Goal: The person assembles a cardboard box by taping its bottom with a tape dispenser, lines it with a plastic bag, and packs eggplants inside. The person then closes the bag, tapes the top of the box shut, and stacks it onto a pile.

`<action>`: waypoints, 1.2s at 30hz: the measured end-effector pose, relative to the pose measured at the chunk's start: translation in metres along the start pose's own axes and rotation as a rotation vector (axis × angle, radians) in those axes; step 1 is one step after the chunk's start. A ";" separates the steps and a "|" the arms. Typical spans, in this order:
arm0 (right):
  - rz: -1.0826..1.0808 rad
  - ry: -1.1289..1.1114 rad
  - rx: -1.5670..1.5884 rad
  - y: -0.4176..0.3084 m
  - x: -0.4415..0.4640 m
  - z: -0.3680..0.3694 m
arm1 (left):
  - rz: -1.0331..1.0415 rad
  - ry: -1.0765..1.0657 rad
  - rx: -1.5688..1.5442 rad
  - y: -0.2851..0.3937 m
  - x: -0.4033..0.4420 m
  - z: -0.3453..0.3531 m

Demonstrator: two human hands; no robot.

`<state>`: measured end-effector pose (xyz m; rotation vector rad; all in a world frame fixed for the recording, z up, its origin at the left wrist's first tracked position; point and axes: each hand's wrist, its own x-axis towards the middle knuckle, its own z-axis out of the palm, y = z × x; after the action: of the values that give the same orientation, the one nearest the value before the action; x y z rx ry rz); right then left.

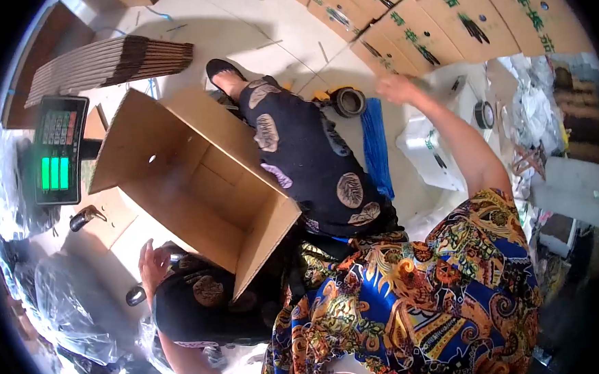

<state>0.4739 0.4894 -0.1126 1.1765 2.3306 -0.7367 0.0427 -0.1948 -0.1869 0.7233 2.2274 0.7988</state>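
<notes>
Open carton point(210, 182): tilted across my lap, inside showing; its underside is hidden
Left hand point(153, 264): just beside the carton, fingers apart and loosely bent
Right hand point(395, 89): stretched out near the printed cartons point(464, 22); too blurred, I cannot tell its grip
Cut off: the printed cartons, at the top edge
Plastic-wrapped bundle point(80, 306): contents hard to make out
Floor point(228, 27): pale tiles; scraps scattered
Count: one scale point(57, 150); two tape rolls point(337, 104); one flat-cardboard stack point(110, 67); one blue bundle point(376, 148)
</notes>
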 end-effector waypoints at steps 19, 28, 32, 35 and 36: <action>0.364 0.434 0.166 0.111 -0.070 0.247 | -0.368 0.073 0.000 0.053 -0.071 -0.049; 0.262 0.320 0.554 0.090 -0.128 0.129 | -0.083 0.722 -0.163 0.213 -0.010 -0.090; 0.082 0.327 1.693 0.024 -0.126 0.067 | 0.079 0.577 -0.532 0.340 0.001 -0.080; -0.276 0.192 1.912 -0.055 -0.140 0.008 | 0.315 0.130 -0.385 0.423 -0.002 -0.015; -0.411 0.135 1.939 -0.086 -0.146 -0.008 | 0.379 -0.053 -0.386 0.447 -0.003 0.007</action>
<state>0.4824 0.3642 0.0018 1.1045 1.3138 -3.3925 0.1701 0.1015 0.1227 0.9687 1.8297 1.3322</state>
